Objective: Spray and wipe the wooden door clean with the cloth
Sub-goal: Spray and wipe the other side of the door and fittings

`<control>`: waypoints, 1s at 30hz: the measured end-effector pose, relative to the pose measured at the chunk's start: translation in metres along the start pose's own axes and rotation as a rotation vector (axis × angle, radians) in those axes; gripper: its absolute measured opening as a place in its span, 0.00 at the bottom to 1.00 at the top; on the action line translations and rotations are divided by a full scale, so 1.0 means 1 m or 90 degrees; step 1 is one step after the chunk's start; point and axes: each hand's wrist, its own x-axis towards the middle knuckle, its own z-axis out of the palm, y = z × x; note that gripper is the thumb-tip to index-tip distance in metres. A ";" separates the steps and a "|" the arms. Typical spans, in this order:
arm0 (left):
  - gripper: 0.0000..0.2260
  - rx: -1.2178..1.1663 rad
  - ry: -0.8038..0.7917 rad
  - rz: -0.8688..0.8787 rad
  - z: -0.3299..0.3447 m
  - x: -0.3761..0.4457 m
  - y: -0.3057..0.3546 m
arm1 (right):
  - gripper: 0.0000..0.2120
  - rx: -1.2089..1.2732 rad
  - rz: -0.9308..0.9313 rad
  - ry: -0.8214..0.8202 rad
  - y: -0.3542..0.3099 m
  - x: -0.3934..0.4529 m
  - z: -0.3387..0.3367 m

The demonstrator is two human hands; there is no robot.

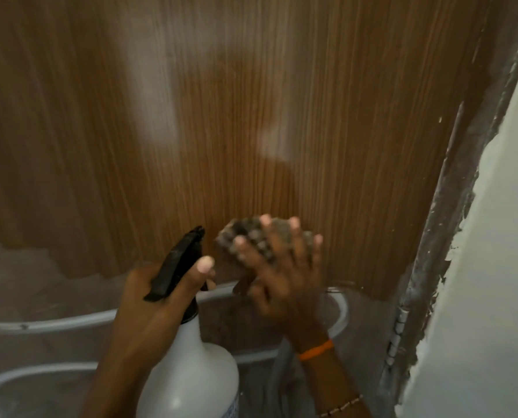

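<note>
The wooden door [251, 116] fills most of the head view, brown with fine vertical grain and pale glare patches. My left hand [149, 309] grips the neck of a white spray bottle [191, 375] with a black trigger head [179, 260], thumb up beside the nozzle. My right hand [284, 273] presses a grey-brown textured cloth [251, 236] flat against the door's lower part, fingers spread over it. An orange band circles the right wrist.
A white painted wall [486, 267] and rough door frame with a metal hinge [399, 327] stand at the right. Below the door lies a grey floor with curved white lines [342, 309].
</note>
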 end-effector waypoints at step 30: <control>0.20 -0.014 -0.012 0.116 -0.092 0.010 -0.009 | 0.27 -0.022 0.244 0.107 -0.060 0.019 0.028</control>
